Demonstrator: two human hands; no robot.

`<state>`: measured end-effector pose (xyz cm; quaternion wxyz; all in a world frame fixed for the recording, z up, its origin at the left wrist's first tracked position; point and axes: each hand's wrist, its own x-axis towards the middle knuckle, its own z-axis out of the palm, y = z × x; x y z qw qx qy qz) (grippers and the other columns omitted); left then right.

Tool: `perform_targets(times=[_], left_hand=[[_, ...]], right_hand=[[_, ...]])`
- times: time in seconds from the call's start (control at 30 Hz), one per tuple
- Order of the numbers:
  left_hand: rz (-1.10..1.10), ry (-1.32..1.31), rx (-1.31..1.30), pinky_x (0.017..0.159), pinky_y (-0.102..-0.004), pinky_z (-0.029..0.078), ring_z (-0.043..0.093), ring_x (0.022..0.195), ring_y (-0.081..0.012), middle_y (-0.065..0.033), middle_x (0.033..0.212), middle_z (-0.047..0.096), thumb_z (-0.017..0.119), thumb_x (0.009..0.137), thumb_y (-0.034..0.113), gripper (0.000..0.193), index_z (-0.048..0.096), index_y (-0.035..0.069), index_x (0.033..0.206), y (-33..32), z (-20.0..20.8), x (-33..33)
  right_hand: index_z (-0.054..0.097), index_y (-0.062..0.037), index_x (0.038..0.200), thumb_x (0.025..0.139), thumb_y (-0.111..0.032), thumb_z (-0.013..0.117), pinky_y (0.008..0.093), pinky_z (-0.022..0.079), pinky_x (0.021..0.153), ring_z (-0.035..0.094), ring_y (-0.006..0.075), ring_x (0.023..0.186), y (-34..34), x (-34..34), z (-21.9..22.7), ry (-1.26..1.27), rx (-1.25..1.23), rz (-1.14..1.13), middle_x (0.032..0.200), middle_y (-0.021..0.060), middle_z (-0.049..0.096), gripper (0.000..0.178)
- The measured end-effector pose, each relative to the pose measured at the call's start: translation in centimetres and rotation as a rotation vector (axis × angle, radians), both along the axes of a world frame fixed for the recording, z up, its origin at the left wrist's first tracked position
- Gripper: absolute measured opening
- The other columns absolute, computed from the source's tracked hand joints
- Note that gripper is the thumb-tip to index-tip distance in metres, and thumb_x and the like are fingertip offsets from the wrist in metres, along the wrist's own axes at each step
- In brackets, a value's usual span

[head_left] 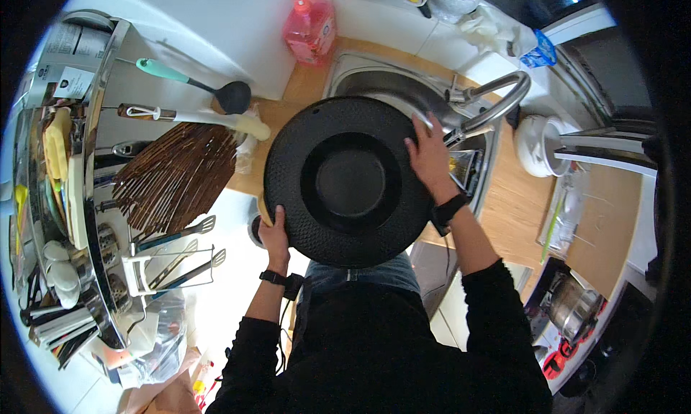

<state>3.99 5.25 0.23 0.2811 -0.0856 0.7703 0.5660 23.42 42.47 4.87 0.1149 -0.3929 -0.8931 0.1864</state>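
A black wok (295, 169) with a textured surface and a round recessed ring at its centre fills the middle of the view, in front of my body. It seems to be turned with its underside toward me. At its lower left edge my left hand (274, 239) is closed around a light wooden handle, thumb on top. My right hand (430, 162) grips the wok's right rim, fingers and thumb lying along the edge. Behind the wok is a steel sink (374, 83), partly covered by it. A curved tap (504, 101) rises beside my right hand.
A pink soap bottle (309, 29) stands behind the sink. On the left, a ladle (230, 96) and a brown bristle brush (180, 173) hang near a crowded rack (90, 198). A white pot (536, 146) and a steel pot (574, 310) are at the right of the wooden counter (504, 212).
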Motion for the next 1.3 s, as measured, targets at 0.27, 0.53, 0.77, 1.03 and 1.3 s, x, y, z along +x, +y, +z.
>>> perform_targets(times=[0.27,0.53,0.77,1.03,1.3], left_hand=[[0.005,0.032,0.019,0.096,-0.0336,0.049,0.064,0.106,-0.0201,-0.0131,0.118,0.072,0.066,0.104,0.034,0.046,0.064,-0.007,0.126,0.1,0.5,0.5],[0.236,-0.045,0.187,0.106,-0.0381,0.047,0.058,0.121,-0.0273,-0.0153,0.137,0.060,0.067,0.100,0.051,0.071,0.050,-0.005,0.140,-1.2,-0.2,4.6],[0.350,-0.224,0.178,0.107,-0.0422,0.051,0.058,0.126,-0.0323,-0.0195,0.145,0.054,0.066,0.099,0.056,0.079,0.046,-0.007,0.143,-2.0,0.5,6.3],[0.313,-0.321,0.247,0.109,-0.0480,0.051,0.055,0.132,-0.0376,-0.0219,0.151,0.048,0.063,0.096,0.065,0.093,0.038,-0.007,0.150,-0.8,2.1,11.6],[0.313,-0.069,0.114,0.115,-0.0423,0.042,0.052,0.134,-0.0316,-0.0181,0.154,0.048,0.063,0.103,0.047,0.075,0.038,-0.002,0.154,-1.4,0.8,10.7]], right_hand=[[0.046,0.0003,0.152,0.105,-0.030,0.053,0.0512,0.026,0.125,0.032,0.0401,0.153,-7.5,-7.7,0.1,0.007,-0.003,0.083,0.163,0.0215,0.038,0.056],[0.051,-0.0011,0.147,0.102,-0.028,0.057,0.0529,0.031,0.123,0.039,0.0401,0.148,-7.9,-13.3,0.8,0.023,-0.125,0.420,0.157,0.0197,0.046,0.052],[0.051,-0.0092,0.147,0.091,-0.016,0.071,0.0556,0.038,0.116,0.047,0.0416,0.139,-6.6,-3.0,2.5,0.241,-0.078,0.016,0.146,0.0230,0.050,0.060],[0.027,-0.0011,0.158,0.101,-0.027,0.064,0.0495,0.045,0.109,0.052,0.0482,0.130,-2.9,1.2,-1.3,0.212,-0.394,-0.101,0.143,0.0310,0.049,0.073],[0.059,-0.0028,0.132,0.100,-0.023,0.061,0.0506,0.052,0.095,0.064,0.0441,0.109,7.4,5.9,-8.0,-0.098,-0.621,0.142,0.115,0.0238,0.068,0.038]])
